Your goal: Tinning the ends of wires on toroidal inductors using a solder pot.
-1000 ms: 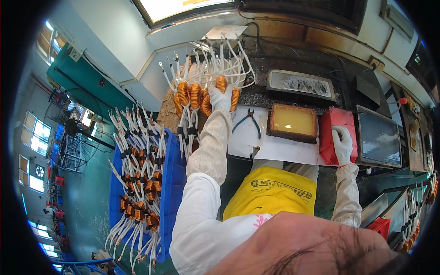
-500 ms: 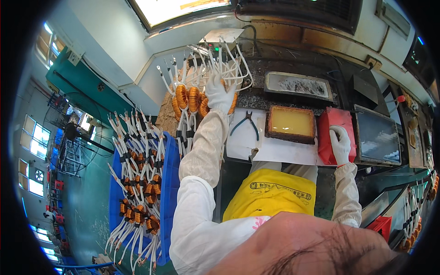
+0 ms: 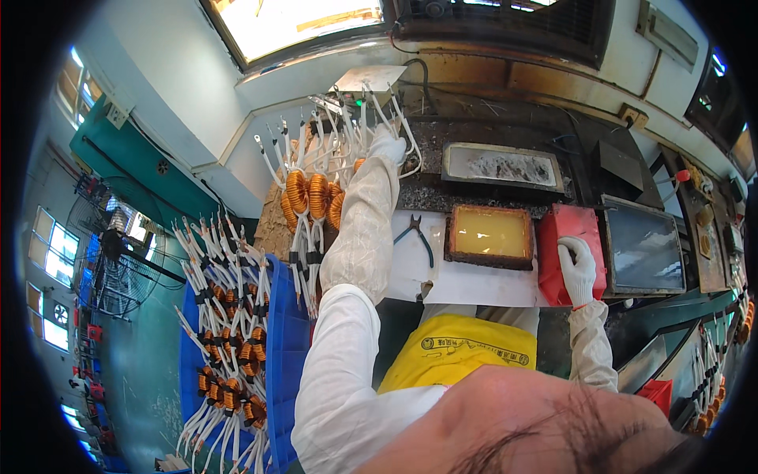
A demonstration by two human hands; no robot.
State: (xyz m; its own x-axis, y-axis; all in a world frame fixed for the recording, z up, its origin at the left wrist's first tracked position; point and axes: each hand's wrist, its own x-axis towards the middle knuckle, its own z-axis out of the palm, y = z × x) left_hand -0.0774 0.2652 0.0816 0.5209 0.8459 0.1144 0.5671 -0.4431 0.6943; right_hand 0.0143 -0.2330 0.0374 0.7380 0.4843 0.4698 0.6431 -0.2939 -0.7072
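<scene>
My gloved left hand (image 3: 387, 147) reaches in among the upright white wire leads (image 3: 403, 118) of the coils at the back left. Its fingers are partly hidden there, so their grip cannot be made out. Several copper-coloured ring coils (image 3: 317, 196) with white leads stand beside that forearm on a brown board (image 3: 272, 229). My gloved right hand (image 3: 580, 265) rests with bent fingers on a red box (image 3: 553, 272). Left of this box is a rusty-rimmed tray of yellowish liquid (image 3: 493, 233). Dark-handled pliers (image 3: 416, 235) lie spread on a white sheet (image 3: 474, 286).
A blue crate (image 3: 286, 355) full of coils stands at my left. Behind the yellow liquid is a metal-rimmed tray with a silvery, dark-streaked surface (image 3: 503, 167). A grey framed panel (image 3: 646, 249) lies right of the red box. A large fan (image 3: 114, 245) stands far left.
My left hand has moved farther back and to the right, off the ring coils and in among the leads. My right hand stays on the red box. The whole view has shifted slightly.
</scene>
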